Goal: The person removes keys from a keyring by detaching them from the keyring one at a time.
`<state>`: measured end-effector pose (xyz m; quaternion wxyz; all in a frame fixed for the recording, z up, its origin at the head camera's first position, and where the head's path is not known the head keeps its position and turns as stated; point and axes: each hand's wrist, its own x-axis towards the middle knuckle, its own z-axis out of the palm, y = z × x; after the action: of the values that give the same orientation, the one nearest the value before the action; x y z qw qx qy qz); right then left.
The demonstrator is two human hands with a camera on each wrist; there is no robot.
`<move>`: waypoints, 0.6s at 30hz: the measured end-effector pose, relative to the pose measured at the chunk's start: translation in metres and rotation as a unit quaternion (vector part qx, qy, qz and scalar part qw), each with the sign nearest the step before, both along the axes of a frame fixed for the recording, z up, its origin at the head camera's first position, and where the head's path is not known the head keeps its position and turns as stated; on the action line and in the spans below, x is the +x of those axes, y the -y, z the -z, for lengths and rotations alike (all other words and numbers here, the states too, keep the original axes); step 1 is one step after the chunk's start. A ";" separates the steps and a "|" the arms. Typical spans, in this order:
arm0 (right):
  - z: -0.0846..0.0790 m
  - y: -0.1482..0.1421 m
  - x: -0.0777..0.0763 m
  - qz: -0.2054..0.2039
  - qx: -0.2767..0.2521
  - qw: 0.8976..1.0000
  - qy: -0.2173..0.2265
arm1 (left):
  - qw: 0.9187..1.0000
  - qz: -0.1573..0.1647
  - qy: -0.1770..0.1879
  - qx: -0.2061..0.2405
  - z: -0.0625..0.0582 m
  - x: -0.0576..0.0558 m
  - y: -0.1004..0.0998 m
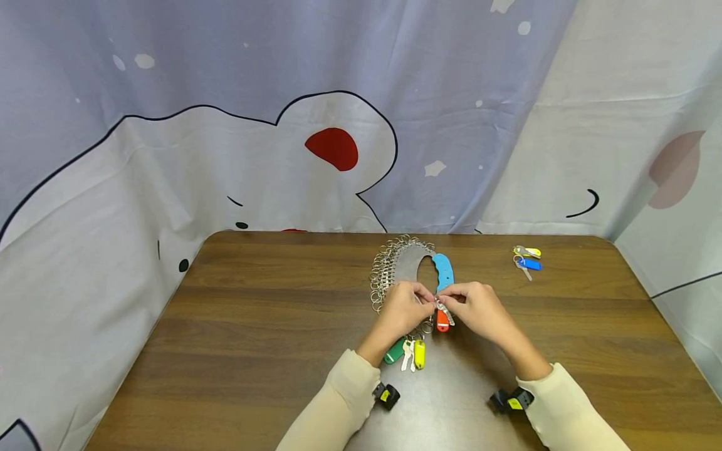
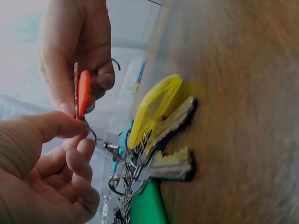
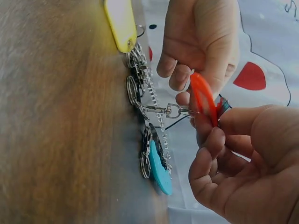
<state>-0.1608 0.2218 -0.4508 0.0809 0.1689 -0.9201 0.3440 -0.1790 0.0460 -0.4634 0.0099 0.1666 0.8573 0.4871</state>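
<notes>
Both hands meet over the middle of the table. My left hand [image 1: 403,307] pinches a metal key ring [image 2: 92,134] between thumb and fingers. My right hand [image 1: 476,309] pinches the same small ring area, by the end of a red key tag [image 3: 203,98]. A silver key [image 1: 447,311] hangs beside the tag. A swivel snap hook [image 3: 172,111] leads from the ring toward a curved grey metal plate [image 1: 407,262] with a blue handle [image 1: 445,270]. Several metal rings and hooks [image 1: 383,269] line its edge. The fingers partly hide the ring.
A green tag [image 1: 395,351], a yellow tag [image 1: 420,354] and keys [image 1: 407,355] lie at the plate's near end. Toward the back right are a blue tag [image 1: 530,264] and another yellow tag [image 1: 531,252] with keys. A printed curtain [image 1: 254,169] hangs behind the wooden table [image 1: 271,351].
</notes>
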 end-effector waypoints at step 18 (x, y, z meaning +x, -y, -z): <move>0.004 -0.004 -0.004 0.008 -0.026 0.996 0.080 | 0.984 0.055 -0.109 -0.130 -0.001 0.002 0.003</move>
<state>-0.1653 0.2262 -0.4551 0.0141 0.1317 -0.9157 0.3795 -0.1766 0.0426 -0.4628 -0.0350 0.2630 0.8986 0.3495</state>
